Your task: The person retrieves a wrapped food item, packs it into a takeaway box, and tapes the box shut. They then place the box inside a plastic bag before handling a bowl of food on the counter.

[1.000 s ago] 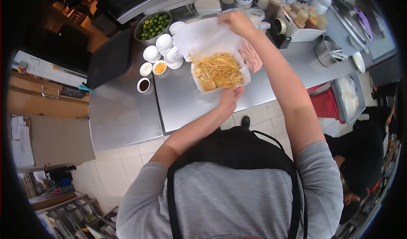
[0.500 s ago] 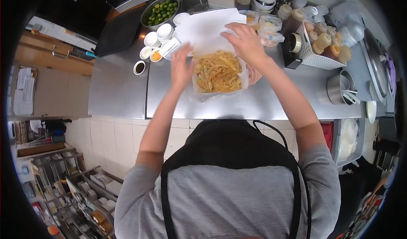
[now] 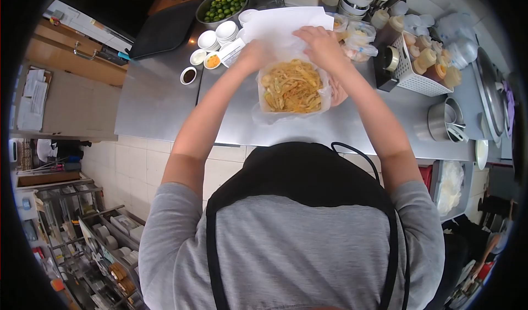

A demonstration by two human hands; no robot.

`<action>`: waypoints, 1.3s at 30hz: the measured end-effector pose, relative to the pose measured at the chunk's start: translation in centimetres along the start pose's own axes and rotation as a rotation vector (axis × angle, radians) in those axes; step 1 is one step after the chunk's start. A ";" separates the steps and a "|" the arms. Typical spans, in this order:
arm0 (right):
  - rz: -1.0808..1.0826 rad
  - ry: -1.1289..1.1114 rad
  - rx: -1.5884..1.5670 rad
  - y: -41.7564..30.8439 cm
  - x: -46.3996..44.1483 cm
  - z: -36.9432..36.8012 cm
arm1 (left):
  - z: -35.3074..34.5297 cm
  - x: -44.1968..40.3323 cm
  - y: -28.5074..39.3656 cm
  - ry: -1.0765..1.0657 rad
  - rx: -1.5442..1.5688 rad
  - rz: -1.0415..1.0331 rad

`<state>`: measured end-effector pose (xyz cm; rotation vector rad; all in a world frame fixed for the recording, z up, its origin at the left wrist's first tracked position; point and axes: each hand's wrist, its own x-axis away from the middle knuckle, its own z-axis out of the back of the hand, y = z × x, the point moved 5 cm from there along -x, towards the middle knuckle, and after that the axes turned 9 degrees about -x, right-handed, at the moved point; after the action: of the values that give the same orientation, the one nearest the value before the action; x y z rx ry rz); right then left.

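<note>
A takeaway box of noodle-like strips [image 3: 293,87] stands on the steel counter, lined with thin translucent plastic or paper. Its white lid [image 3: 286,23] is raised at the back, away from me. My left hand [image 3: 254,56] is at the box's back left corner, by the lid; motion smears its fingers, and any grip is hidden. At the lid's right side, my right hand [image 3: 323,45] reaches over the box's back right corner. Its fingers are stretched out against the white surface, with nothing plainly gripped.
Small sauce cups [image 3: 188,76], stacked white cups [image 3: 226,31] and a bowl of green limes [image 3: 221,6] stand to the left. Filled plastic bags [image 3: 360,33] lie behind on the right. Farther right are a white bottle basket [image 3: 415,79] and a metal pot [image 3: 438,118].
My left hand has moved inward and up to the lid's left side. My right hand stays by the lid, its fingers less spread. The whole view has shifted slightly.
</note>
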<state>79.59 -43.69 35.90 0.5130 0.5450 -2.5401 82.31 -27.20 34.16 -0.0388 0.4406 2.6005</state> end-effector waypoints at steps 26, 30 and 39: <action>-0.057 0.093 -0.245 -1.9 8.1 -0.8 | -4.8 8.1 -1.7 0.459 0.119 -0.110; -0.091 0.249 -0.268 -2.3 3.9 1.0 | -4.7 5.5 0.5 0.311 0.234 -0.079; -0.137 0.238 -0.242 -2.3 0.9 0.2 | -3.7 5.4 -4.0 0.211 0.609 0.351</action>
<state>77.56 -42.31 36.32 0.7134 0.9905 -2.5068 79.29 -22.49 28.81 -0.0298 1.4056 2.6826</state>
